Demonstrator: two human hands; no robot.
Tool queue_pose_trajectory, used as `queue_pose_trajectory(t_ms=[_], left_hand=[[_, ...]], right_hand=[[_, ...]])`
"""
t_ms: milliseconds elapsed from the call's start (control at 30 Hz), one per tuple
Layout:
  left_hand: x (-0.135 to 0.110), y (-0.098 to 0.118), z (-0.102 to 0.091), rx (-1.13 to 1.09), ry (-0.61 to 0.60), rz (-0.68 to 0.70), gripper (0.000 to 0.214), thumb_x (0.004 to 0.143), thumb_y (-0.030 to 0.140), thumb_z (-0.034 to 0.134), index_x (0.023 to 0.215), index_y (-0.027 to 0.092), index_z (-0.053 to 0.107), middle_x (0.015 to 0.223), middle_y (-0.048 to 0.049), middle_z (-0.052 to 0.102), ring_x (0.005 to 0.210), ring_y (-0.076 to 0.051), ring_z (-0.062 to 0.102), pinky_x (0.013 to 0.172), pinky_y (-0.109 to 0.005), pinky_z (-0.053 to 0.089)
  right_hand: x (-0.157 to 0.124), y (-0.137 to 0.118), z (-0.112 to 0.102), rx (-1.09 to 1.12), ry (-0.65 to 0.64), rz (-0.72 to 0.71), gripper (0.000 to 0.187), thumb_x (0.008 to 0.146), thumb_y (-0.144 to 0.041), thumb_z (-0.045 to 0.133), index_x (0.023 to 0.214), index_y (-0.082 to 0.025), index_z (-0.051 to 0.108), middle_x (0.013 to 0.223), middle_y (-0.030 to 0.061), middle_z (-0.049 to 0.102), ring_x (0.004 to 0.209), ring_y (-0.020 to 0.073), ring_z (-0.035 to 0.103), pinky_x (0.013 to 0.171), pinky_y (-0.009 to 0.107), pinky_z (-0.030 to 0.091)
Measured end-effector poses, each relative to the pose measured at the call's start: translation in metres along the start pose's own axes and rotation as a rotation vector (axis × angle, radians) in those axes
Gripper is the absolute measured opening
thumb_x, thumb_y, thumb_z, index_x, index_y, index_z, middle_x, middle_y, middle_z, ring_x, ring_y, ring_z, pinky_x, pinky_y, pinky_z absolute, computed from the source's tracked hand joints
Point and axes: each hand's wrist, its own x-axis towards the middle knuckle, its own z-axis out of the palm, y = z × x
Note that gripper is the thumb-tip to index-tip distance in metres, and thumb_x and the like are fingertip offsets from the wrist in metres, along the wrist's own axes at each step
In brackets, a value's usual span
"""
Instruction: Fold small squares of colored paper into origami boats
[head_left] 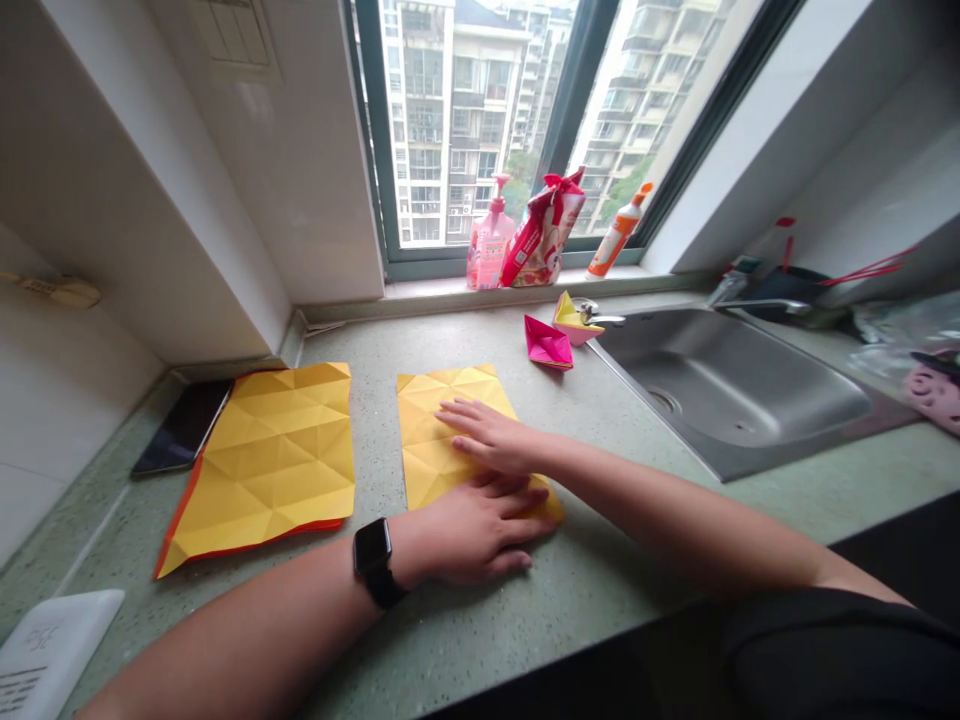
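Note:
A folded strip of creased yellow paper (435,420) lies on the green speckled counter (600,570). My right hand (491,437) rests flat on the middle of it, fingers stretched out toward the left. My left hand (472,530), with a black watch on the wrist, lies flat over the strip's near end, fingers pointing right. Neither hand holds anything. A larger creased yellow sheet (274,460) with orange-red paper showing under its edges lies to the left.
Small pink (547,345) and yellow (574,317) folded paper shapes sit by the steel sink (750,410). A phone (182,428) lies far left, a white device (45,650) at the near left. Soap bottle (489,240), red bag (544,235) and orange bottle (619,232) stand on the sill.

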Motion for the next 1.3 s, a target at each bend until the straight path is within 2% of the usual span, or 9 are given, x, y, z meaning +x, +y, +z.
queue_pose_trajectory(t_ms=[100, 233, 500, 700, 800, 933, 1033, 1167, 1300], left_hand=[[0.001, 0.000, -0.001, -0.031, -0.008, 0.017, 0.049, 0.114, 0.042, 0.050, 0.155, 0.018, 0.062, 0.160, -0.0144, 0.061, 0.156, -0.032, 0.049, 0.133, -0.048, 0.036], [0.001, 0.000, -0.005, -0.059, 0.009, 0.011, 0.044, 0.113, 0.036, 0.054, 0.150, 0.016, 0.065, 0.158, -0.0141, 0.064, 0.152, -0.027, 0.054, 0.132, -0.040, 0.038], [0.001, 0.018, -0.001, 0.274, 0.078, -0.282, 0.037, 0.106, 0.044, 0.063, 0.133, 0.020, 0.070, 0.131, -0.0148, 0.074, 0.115, -0.029, 0.071, 0.102, -0.045, 0.057], [0.009, 0.030, -0.007, 0.491, -0.016, -0.255, 0.021, 0.109, 0.023, 0.051, 0.113, 0.016, 0.071, 0.093, -0.0082, 0.071, 0.077, -0.020, 0.065, 0.073, -0.034, 0.052], [0.008, 0.031, -0.013, 0.541, -0.056, -0.219, 0.027, 0.108, 0.013, 0.049, 0.125, 0.017, 0.070, 0.087, -0.0051, 0.071, 0.068, -0.018, 0.061, 0.069, -0.032, 0.049], [-0.002, 0.035, -0.024, 0.562, -0.088, -0.211, 0.037, 0.107, 0.009, 0.049, 0.140, 0.019, 0.063, 0.099, -0.0066, 0.075, 0.081, -0.020, 0.066, 0.074, -0.033, 0.051], [-0.015, 0.040, -0.034, 0.562, -0.081, -0.332, 0.028, 0.106, 0.012, 0.054, 0.129, 0.019, 0.067, 0.106, -0.0089, 0.076, 0.090, -0.021, 0.068, 0.077, -0.032, 0.052], [-0.031, 0.045, -0.059, 0.598, -0.111, -0.563, 0.017, 0.103, 0.013, 0.055, 0.094, 0.019, 0.068, 0.099, -0.0076, 0.076, 0.086, -0.021, 0.067, 0.068, -0.030, 0.047], [-0.035, 0.055, -0.094, 0.570, -0.102, -0.765, 0.022, 0.107, 0.024, 0.054, 0.091, 0.021, 0.069, 0.090, -0.0042, 0.076, 0.077, -0.021, 0.067, 0.060, -0.029, 0.037]], right_hand=[[-0.006, -0.005, 0.012, -0.118, -0.082, 0.018, 0.061, 0.113, -0.056, 0.046, 0.169, -0.031, 0.047, 0.182, 0.0067, 0.032, 0.171, 0.0321, 0.022, 0.138, 0.058, 0.016], [0.008, 0.012, 0.012, -0.192, 0.000, 0.144, 0.069, 0.110, -0.061, 0.050, 0.171, -0.030, 0.043, 0.182, 0.0095, 0.031, 0.170, 0.0361, 0.024, 0.137, 0.060, 0.017], [0.015, 0.037, 0.004, 0.082, 0.251, 0.159, 0.043, 0.114, -0.042, 0.047, 0.143, -0.026, 0.074, 0.155, 0.0090, 0.069, 0.152, 0.0264, 0.055, 0.131, 0.047, 0.037], [0.017, 0.036, 0.002, 0.195, 0.282, 0.145, 0.037, 0.113, -0.037, 0.051, 0.130, -0.023, 0.081, 0.143, 0.0084, 0.076, 0.140, 0.0265, 0.065, 0.124, 0.044, 0.045], [0.017, 0.037, 0.001, 0.288, 0.313, 0.171, 0.042, 0.115, -0.040, 0.044, 0.131, -0.024, 0.080, 0.137, 0.0061, 0.079, 0.132, 0.0244, 0.070, 0.118, 0.040, 0.050], [0.017, 0.039, 0.000, 0.370, 0.323, 0.186, 0.043, 0.115, -0.042, 0.043, 0.127, -0.025, 0.081, 0.136, 0.0048, 0.080, 0.134, 0.0240, 0.069, 0.119, 0.039, 0.049], [0.018, 0.038, 0.000, 0.468, 0.355, 0.205, 0.040, 0.113, -0.041, 0.047, 0.122, -0.024, 0.082, 0.135, 0.0057, 0.080, 0.134, 0.0245, 0.069, 0.120, 0.040, 0.047], [0.016, 0.036, -0.001, 0.555, 0.408, 0.217, 0.038, 0.111, -0.043, 0.050, 0.115, -0.024, 0.083, 0.129, 0.0062, 0.081, 0.130, 0.0261, 0.071, 0.118, 0.041, 0.049], [0.012, 0.035, 0.001, 0.614, 0.445, 0.230, 0.050, 0.109, -0.060, 0.047, 0.108, -0.025, 0.083, 0.123, 0.0078, 0.082, 0.121, 0.0291, 0.075, 0.111, 0.045, 0.054]])
